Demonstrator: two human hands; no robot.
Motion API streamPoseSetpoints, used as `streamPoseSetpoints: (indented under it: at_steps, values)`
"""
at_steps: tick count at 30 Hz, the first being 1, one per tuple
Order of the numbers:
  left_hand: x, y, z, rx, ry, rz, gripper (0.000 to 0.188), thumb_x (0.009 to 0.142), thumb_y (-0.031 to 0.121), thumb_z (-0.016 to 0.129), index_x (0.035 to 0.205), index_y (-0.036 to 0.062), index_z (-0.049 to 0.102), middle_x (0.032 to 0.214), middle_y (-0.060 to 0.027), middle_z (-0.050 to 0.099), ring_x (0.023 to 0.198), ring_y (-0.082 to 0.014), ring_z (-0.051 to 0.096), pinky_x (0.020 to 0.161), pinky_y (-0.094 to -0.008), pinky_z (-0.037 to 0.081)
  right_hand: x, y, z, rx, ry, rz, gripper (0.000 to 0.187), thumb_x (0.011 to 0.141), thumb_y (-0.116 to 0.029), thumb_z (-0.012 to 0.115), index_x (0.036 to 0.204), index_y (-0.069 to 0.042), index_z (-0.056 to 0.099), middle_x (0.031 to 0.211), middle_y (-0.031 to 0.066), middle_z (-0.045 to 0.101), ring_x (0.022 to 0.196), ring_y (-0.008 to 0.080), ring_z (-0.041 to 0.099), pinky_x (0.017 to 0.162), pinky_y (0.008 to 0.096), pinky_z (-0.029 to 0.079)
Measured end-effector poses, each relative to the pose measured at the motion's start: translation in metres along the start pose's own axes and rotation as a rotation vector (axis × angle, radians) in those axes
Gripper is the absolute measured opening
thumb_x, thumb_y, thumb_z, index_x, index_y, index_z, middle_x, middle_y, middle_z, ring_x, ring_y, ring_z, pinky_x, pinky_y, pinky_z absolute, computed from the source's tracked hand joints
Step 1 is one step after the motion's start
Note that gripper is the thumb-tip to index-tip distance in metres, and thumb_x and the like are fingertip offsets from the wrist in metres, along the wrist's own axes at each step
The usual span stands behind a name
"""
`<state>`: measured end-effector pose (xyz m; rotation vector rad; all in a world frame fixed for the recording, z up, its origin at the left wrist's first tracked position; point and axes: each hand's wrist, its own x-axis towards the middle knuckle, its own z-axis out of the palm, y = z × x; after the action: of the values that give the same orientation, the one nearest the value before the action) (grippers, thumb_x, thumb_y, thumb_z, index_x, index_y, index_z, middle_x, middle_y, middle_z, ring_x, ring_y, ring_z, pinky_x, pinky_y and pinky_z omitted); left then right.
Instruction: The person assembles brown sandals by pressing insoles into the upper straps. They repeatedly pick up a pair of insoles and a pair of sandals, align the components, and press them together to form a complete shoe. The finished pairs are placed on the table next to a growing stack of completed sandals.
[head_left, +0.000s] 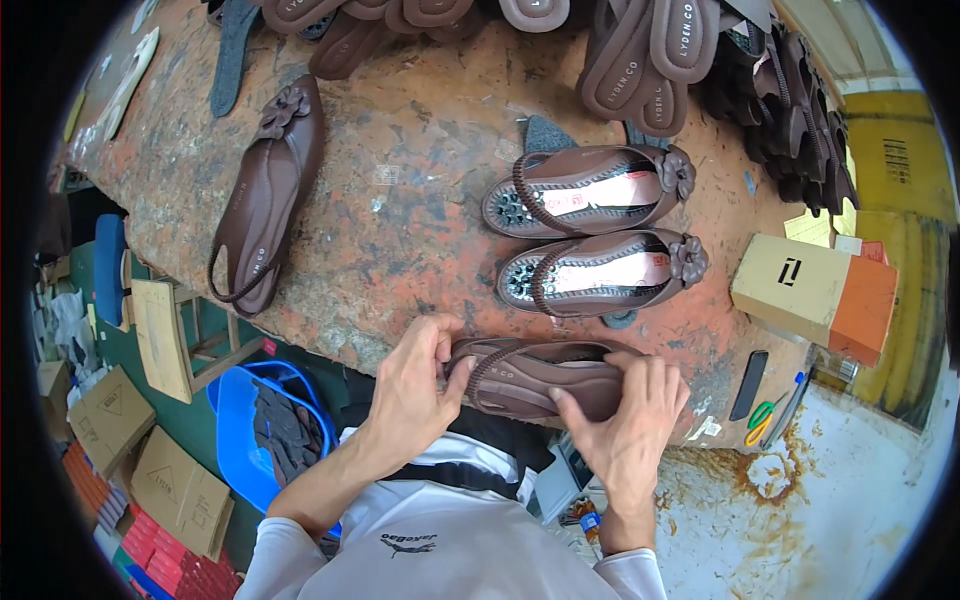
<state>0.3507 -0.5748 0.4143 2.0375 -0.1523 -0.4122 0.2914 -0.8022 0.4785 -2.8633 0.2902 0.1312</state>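
A brown slingback shoe [535,380] with an insole in place lies at the table's near edge, between my two hands. My left hand [415,375] pinches its heel end by the ribbed elastic strap. At the toe end, my right hand [635,405] is closed around the upper, thumb inside the opening; it hides the toe. Just beyond lie two similar shoes, one nearer [600,272] and one farther [590,190], with flower trims and their inner bottoms showing white and dark patches. To the left rests a brown slingback shoe [265,200] with a flower and a smooth insole.
Loose brown insoles [640,75] pile up at the far edge beside dark shoe uppers [790,110]. A tan and orange box [815,295], a black phone-like slab [748,385] and green-orange scissors [762,420] sit at right. A blue bin [232,425] with dark pieces stands below left.
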Motion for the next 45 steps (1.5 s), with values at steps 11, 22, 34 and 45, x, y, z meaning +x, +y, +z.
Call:
streamPoseSetpoints:
  at_steps: [11,22,34,45]
  values:
    - [0.005,-0.004,-0.004,0.164,-0.021,0.363,0.033,0.084,-0.006,0.078,0.115,0.0004,0.067,0.106,-0.0162,0.062,0.099,-0.0356,0.067,0.081,-0.0448,0.056,0.003,0.015,0.025,-0.102,0.041,0.047,0.069,0.068,-0.043,0.101,0.111,-0.004,0.064,0.107,0.0147,0.059,0.105,0.0357,0.055,0.092,0.0498,0.042]
    - [-0.024,0.010,0.095,0.403,-0.439,0.689,0.041,0.084,0.030,0.080,0.121,0.0116,0.076,0.128,-0.0083,0.071,0.098,-0.0351,0.052,0.081,-0.0490,0.046,-0.037,-0.004,-0.005,-0.017,-0.109,0.021,0.042,0.094,-0.009,0.072,0.131,0.006,0.060,0.126,0.0273,0.067,0.116,0.0464,0.069,0.094,0.0501,0.059]
    - [-0.029,0.010,0.123,0.606,-0.455,0.782,0.059,0.093,0.036,0.066,0.145,0.0087,0.066,0.146,-0.0123,0.060,0.110,-0.0368,0.048,0.087,-0.0475,0.042,-0.089,-0.016,0.028,0.144,-0.146,0.263,0.124,0.088,-0.072,0.071,0.166,0.014,0.029,0.176,0.0359,0.024,0.165,0.0524,0.018,0.128,0.0758,0.011]
    - [-0.025,0.031,0.126,0.655,-0.598,0.647,0.054,0.091,0.041,0.071,0.134,0.0080,0.072,0.128,-0.0145,0.070,0.108,-0.0395,0.056,0.083,-0.0520,0.044,-0.022,0.034,0.044,0.088,-0.017,0.310,0.106,0.100,-0.064,0.061,0.160,0.019,0.032,0.163,0.0397,0.039,0.156,0.0519,0.036,0.131,0.0693,0.013]
